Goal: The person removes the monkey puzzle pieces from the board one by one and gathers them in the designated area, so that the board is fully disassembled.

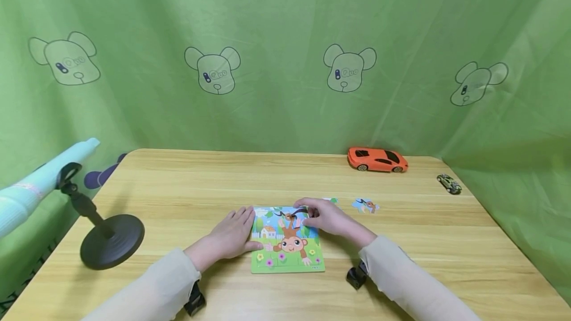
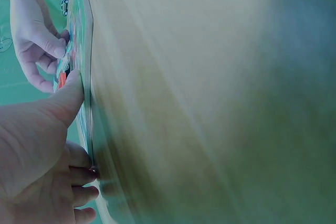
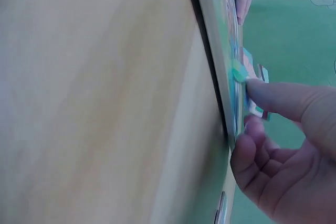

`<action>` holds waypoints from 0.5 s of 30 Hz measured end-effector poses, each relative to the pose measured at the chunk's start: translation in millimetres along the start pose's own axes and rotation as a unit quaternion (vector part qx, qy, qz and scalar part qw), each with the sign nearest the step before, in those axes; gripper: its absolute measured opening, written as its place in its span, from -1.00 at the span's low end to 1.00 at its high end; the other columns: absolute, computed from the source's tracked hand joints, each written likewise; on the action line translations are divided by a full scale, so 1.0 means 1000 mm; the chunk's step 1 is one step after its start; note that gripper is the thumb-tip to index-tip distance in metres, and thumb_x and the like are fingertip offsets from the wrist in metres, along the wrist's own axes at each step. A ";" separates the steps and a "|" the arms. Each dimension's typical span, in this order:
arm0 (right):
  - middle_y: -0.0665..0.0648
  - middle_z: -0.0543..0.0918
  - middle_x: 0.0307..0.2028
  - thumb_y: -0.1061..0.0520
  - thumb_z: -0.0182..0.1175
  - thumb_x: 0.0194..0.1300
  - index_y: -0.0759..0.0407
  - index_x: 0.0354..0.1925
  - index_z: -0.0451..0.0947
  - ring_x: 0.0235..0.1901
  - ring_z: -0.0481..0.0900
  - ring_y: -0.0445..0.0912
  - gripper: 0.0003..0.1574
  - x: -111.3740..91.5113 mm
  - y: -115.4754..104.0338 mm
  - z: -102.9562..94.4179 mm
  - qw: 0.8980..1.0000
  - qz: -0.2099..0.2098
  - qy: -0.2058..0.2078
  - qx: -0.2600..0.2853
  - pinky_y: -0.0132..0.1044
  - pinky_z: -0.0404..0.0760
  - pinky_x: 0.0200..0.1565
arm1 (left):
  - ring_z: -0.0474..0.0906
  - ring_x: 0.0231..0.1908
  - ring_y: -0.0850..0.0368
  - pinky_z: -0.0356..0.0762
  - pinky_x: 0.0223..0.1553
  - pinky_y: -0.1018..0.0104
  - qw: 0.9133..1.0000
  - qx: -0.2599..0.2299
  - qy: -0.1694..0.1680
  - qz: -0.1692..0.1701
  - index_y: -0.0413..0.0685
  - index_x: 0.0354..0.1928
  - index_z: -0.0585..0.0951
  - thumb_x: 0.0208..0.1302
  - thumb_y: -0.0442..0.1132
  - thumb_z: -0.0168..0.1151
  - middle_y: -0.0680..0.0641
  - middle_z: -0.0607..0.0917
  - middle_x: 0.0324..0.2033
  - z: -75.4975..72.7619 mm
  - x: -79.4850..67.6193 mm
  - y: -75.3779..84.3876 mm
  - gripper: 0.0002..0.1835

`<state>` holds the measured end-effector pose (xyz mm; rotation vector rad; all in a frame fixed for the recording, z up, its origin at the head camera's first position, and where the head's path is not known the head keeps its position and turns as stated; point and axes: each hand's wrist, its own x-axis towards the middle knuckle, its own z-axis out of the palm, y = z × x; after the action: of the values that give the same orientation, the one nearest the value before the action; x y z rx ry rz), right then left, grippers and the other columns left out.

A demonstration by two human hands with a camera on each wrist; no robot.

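A monkey puzzle [image 1: 285, 251] lies at the near middle of the counter [image 1: 223, 177], its corner print [image 1: 315, 267] too small to read. The left hand [image 1: 234, 234] rests, fingers extended, on its left edge; the right hand [image 1: 327, 216] pinches a piece [image 3: 248, 60] at its far right. Behind, the green curtain [image 1: 276, 14] carries animal-head logos [image 1: 217, 66], their lettering [image 1: 218, 75] too faint to read surely.

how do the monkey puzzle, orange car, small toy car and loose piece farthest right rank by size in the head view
Largest to smallest:
1. monkey puzzle
2. orange car
3. small toy car and loose piece: too alike to rank
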<state>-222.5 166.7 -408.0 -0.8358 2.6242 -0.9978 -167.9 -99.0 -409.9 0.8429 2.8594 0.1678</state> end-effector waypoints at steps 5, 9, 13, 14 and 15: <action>0.05 0.49 -0.48 0.31 0.21 0.18 0.21 0.09 0.46 -0.52 0.39 -0.10 -0.53 -0.003 0.003 -0.005 0.997 0.010 0.014 0.074 -0.37 0.43 -0.52 | 0.02 0.31 -0.21 -0.02 0.28 -0.03 1.000 -0.001 0.000 -0.001 -0.43 0.30 0.15 0.24 0.23 0.00 -0.33 0.12 0.32 0.000 0.000 0.000 -0.11; 0.12 0.52 -0.47 0.31 0.20 0.19 0.28 0.11 0.38 -0.54 0.45 -0.04 -0.50 -0.007 0.006 -0.013 0.990 0.027 0.043 0.134 -0.31 0.51 -0.53 | 0.02 0.31 -0.20 -0.02 0.28 -0.02 1.000 -0.003 -0.001 -0.002 -0.43 0.30 0.15 0.24 0.23 0.00 -0.33 0.12 0.32 0.000 0.000 0.000 -0.11; 0.16 0.53 -0.46 0.31 0.19 0.20 0.29 0.10 0.36 -0.54 0.46 0.00 -0.52 -0.015 0.012 -0.027 0.984 0.041 0.077 0.158 -0.22 0.53 -0.52 | 0.01 0.31 -0.20 -0.02 0.28 -0.01 1.000 -0.003 -0.002 -0.003 -0.42 0.31 0.15 0.23 0.23 -0.01 -0.32 0.11 0.32 0.000 0.000 0.000 -0.11; 0.18 0.54 -0.45 0.31 0.19 0.20 0.29 0.10 0.36 -0.54 0.46 0.01 -0.52 -0.017 0.015 -0.031 0.982 0.045 0.083 0.161 -0.22 0.54 -0.52 | 0.01 0.31 -0.20 -0.02 0.28 -0.01 1.000 -0.004 -0.002 -0.003 -0.42 0.31 0.15 0.23 0.23 -0.01 -0.32 0.11 0.32 0.001 0.000 0.000 -0.11; 0.19 0.55 -0.45 0.32 0.19 0.20 0.29 0.09 0.36 -0.55 0.46 0.02 -0.52 -0.020 0.017 -0.035 0.982 0.047 0.089 0.163 -0.21 0.53 -0.52 | 0.01 0.31 -0.20 -0.02 0.28 -0.01 1.000 -0.004 -0.001 -0.002 -0.42 0.31 0.15 0.23 0.23 -0.01 -0.32 0.11 0.32 0.001 0.000 0.000 -0.11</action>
<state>-226.7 207.5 -392.8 -0.5628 2.5091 -1.4822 -167.7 -98.8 -410.6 0.8346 2.8563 0.1760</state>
